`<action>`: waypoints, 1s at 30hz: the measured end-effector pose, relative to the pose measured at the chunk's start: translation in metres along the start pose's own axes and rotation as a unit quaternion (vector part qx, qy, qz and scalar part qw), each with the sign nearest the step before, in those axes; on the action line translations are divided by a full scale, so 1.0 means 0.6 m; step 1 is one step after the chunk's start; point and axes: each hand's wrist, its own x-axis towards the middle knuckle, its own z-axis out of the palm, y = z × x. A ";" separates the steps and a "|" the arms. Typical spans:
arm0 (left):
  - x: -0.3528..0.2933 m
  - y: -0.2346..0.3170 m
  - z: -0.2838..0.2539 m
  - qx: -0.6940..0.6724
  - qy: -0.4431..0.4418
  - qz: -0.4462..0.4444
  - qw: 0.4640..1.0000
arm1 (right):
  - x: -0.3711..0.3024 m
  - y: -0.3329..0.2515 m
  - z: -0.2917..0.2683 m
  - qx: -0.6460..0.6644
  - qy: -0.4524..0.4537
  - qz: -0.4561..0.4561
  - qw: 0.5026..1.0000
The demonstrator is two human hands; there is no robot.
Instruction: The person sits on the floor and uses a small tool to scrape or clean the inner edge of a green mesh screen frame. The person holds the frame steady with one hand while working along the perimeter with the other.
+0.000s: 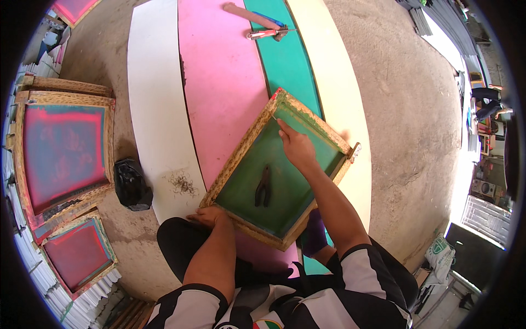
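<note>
A wooden screen-printing frame (239, 143) with dark green mesh lies tilted before me on striped boards. My left hand (211, 215) grips its lower left corner, fingers partly hidden by the wood. Over the mesh near the far corner, my right hand (297, 143) is closed with its fingers toward the frame's inner edge. Something thin and light seems to stick out at the fingertips, too small to name. Black-handled pliers (263, 189) rest on the mesh, left of my right forearm. A small wooden piece (355, 152) juts from the frame's right corner.
A hammer (249, 15) and a red-handled tool (264, 34) lie at the far end of the boards. Thin scraps (182, 183) sit on the white board (156, 98). Left are a black plastic bag (132, 185) and other screen frames (66, 151). A person (486, 104) is far right.
</note>
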 end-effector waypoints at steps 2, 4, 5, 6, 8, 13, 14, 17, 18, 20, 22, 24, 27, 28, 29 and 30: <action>0.013 -0.019 0.014 0.022 0.010 0.026 0.999 | 0.000 -0.013 -0.008 -0.041 -0.007 0.009 0.999; 0.001 -0.011 0.011 0.031 0.001 0.027 0.999 | 0.002 -0.013 -0.015 -0.087 -0.006 -0.001 0.996; 0.001 -0.012 0.014 0.046 -0.005 0.029 0.999 | 0.003 -0.013 -0.019 -0.110 -0.006 -0.007 0.994; 0.002 -0.013 0.014 0.060 -0.008 0.030 0.998 | 0.006 -0.016 -0.023 -0.124 -0.025 -0.005 0.992; 0.015 -0.028 0.025 0.076 -0.012 0.032 0.997 | 0.013 -0.022 -0.031 -0.152 -0.063 -0.002 0.986; 0.026 -0.041 0.022 0.013 -0.014 0.031 0.999 | 0.013 -0.068 -0.030 -0.264 -0.091 0.021 0.960; 0.045 -0.065 0.032 0.013 -0.004 0.033 0.999 | 0.010 -0.074 -0.023 -0.275 -0.090 0.016 0.957; 0.012 -0.049 0.040 0.008 0.001 0.018 1.000 | 0.033 0.039 0.001 -0.055 -0.027 -0.081 0.995; 0.012 -0.051 0.048 0.025 0.007 0.022 0.999 | 0.037 0.044 -0.001 -0.031 -0.031 -0.080 0.996; 0.079 -0.114 0.072 0.133 0.015 0.058 0.989 | 0.019 -0.040 -0.024 -0.132 -0.126 0.025 0.983; 0.094 -0.115 0.069 0.192 -0.012 0.059 0.980 | 0.013 -0.056 -0.035 -0.177 -0.139 0.040 0.974; 0.078 -0.103 0.072 0.215 -0.029 0.060 0.974 | 0.021 -0.017 -0.022 -0.103 -0.093 -0.003 0.990; 0.037 -0.085 0.073 0.376 -0.043 0.142 0.915 | 0.029 0.086 0.020 0.070 0.018 -0.100 0.992; 0.103 -0.134 0.107 0.505 -0.040 0.189 0.841 | 0.032 0.057 0.025 0.063 0.016 -0.110 0.992; 0.136 -0.166 0.125 0.564 -0.037 0.198 0.801 | 0.032 0.041 0.026 0.050 0.015 -0.114 0.992; 0.179 -0.192 0.133 0.621 -0.026 0.203 0.757 | 0.028 0.007 0.024 -0.045 -0.017 -0.091 0.995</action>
